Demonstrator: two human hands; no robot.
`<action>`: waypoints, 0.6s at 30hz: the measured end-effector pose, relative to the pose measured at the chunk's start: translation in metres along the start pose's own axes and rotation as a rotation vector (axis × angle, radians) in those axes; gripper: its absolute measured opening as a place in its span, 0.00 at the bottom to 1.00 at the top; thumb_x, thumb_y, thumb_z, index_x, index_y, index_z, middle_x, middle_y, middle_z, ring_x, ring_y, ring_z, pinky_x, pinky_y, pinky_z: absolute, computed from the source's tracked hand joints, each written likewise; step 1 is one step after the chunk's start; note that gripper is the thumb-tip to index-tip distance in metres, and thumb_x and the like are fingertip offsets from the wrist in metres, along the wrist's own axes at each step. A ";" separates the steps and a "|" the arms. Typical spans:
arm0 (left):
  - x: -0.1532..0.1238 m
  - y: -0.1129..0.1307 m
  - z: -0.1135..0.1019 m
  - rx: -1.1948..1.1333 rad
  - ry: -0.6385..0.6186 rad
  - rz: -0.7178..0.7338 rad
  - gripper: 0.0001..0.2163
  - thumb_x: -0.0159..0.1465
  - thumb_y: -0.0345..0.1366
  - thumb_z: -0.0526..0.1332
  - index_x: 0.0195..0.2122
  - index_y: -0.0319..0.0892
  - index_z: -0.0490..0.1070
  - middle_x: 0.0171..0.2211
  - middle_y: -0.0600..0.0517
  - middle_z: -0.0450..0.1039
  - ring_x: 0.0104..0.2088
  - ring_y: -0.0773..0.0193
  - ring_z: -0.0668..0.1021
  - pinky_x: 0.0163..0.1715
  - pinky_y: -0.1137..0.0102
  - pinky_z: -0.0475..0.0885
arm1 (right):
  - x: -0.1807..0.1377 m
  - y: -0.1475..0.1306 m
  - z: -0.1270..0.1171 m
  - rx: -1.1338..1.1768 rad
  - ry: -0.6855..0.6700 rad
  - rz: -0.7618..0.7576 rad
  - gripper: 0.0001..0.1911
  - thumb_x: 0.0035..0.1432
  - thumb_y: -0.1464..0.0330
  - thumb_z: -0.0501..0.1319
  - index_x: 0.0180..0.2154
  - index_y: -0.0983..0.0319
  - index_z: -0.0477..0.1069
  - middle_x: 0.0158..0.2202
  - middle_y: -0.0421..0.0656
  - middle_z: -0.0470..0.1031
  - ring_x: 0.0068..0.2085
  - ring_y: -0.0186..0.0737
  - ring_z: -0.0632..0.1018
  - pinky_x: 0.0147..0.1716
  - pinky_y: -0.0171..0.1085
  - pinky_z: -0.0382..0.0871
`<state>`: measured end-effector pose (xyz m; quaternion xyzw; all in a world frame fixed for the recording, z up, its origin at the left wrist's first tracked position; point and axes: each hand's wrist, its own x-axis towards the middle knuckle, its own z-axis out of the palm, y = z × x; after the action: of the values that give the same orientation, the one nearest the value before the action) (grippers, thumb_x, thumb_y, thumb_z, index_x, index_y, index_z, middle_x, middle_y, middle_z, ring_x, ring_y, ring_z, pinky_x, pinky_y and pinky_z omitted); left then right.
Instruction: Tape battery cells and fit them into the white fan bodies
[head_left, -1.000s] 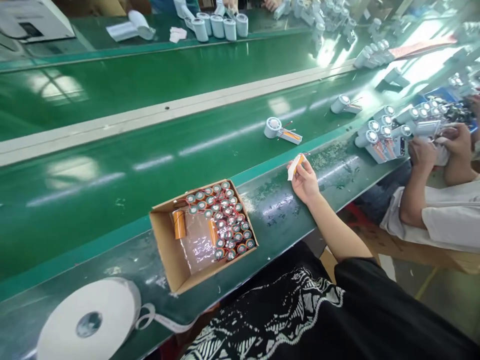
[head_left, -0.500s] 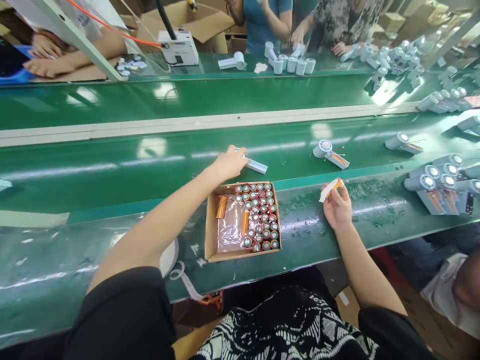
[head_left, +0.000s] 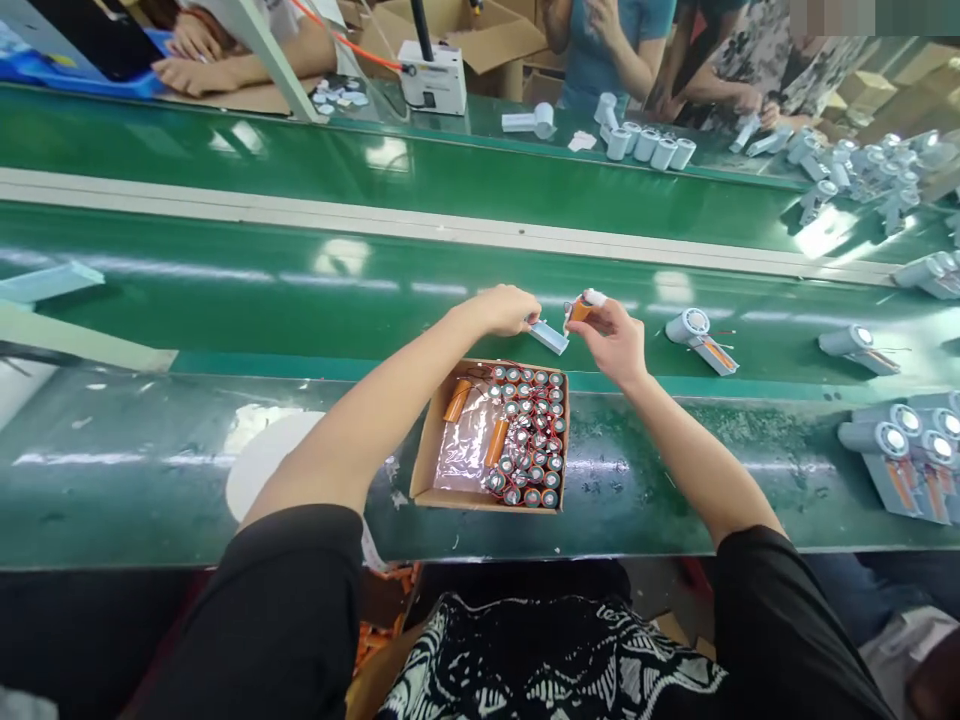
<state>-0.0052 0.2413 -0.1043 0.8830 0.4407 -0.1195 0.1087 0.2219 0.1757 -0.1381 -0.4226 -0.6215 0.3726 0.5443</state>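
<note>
My left hand (head_left: 504,308) is closed on a pale blue handle-shaped part (head_left: 549,337), held just above the green belt beyond the box. My right hand (head_left: 613,338) pinches an orange battery with white tape (head_left: 584,304) right beside that part, the two nearly touching. Below both hands sits an open cardboard box (head_left: 433,448) packed with several upright orange batteries (head_left: 529,440), two more lying flat on a clear bag.
A white tape roll (head_left: 259,470) lies left of the box, partly behind my arm. Assembled white fan units (head_left: 700,334) ride the belt to the right, with a cluster (head_left: 904,448) at the right edge. Other people work across the far belt.
My left hand lifted the blue part off the belt and my right hand carried the taped battery left and forward to meet it. The view shifted left.
</note>
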 end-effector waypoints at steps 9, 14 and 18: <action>0.012 0.008 0.003 -0.072 0.041 -0.024 0.14 0.66 0.39 0.64 0.51 0.52 0.83 0.52 0.49 0.85 0.54 0.52 0.83 0.57 0.65 0.72 | -0.001 0.028 -0.008 -0.356 -0.117 -0.168 0.22 0.62 0.58 0.71 0.56 0.55 0.80 0.48 0.43 0.88 0.45 0.49 0.89 0.54 0.48 0.86; 0.018 0.010 0.006 -0.087 0.085 -0.019 0.11 0.66 0.37 0.65 0.47 0.52 0.83 0.50 0.51 0.85 0.51 0.53 0.84 0.54 0.64 0.74 | -0.006 0.035 -0.012 -0.511 -0.196 -0.112 0.20 0.63 0.61 0.69 0.55 0.56 0.78 0.47 0.44 0.88 0.46 0.50 0.89 0.53 0.48 0.86; 0.025 0.012 0.007 -0.132 0.113 -0.041 0.09 0.66 0.37 0.65 0.45 0.52 0.83 0.46 0.51 0.86 0.49 0.54 0.84 0.54 0.64 0.74 | -0.004 0.030 -0.019 -0.686 -0.277 -0.061 0.16 0.63 0.63 0.68 0.52 0.56 0.78 0.46 0.45 0.88 0.46 0.52 0.89 0.50 0.47 0.85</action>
<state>0.0183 0.2503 -0.1177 0.8701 0.4710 -0.0423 0.1389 0.2442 0.1827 -0.1652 -0.5071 -0.7905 0.1800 0.2926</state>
